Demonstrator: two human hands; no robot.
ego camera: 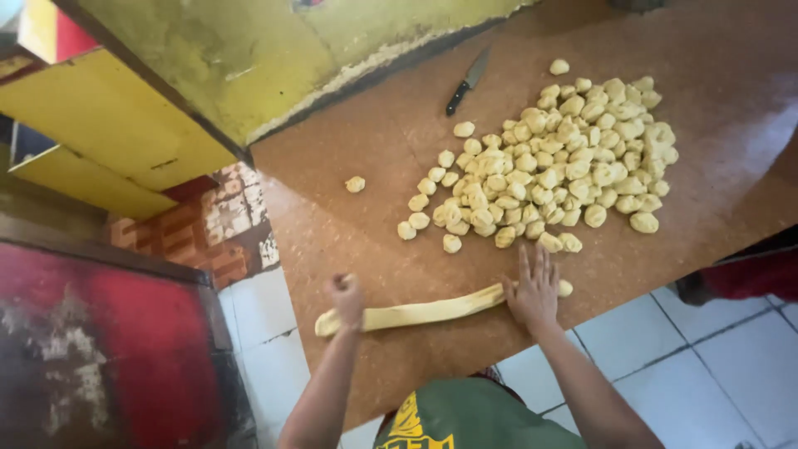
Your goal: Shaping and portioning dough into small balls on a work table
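Head view: A long roll of pale yellow dough [424, 313] lies across the near edge of the brown table [332, 208]. The left hand [347, 298] is closed in a fist around the roll near its left end. The right hand [533, 289] is open, fingers spread, palm pressed flat on the roll near its right end. Beyond the roll, a heap of small cut dough pieces [544, 162] covers the table centre; one single piece [355, 184] lies apart to the left. A black-handled knife [467, 81] rests near the far edge, by the yellow wall [249, 58].
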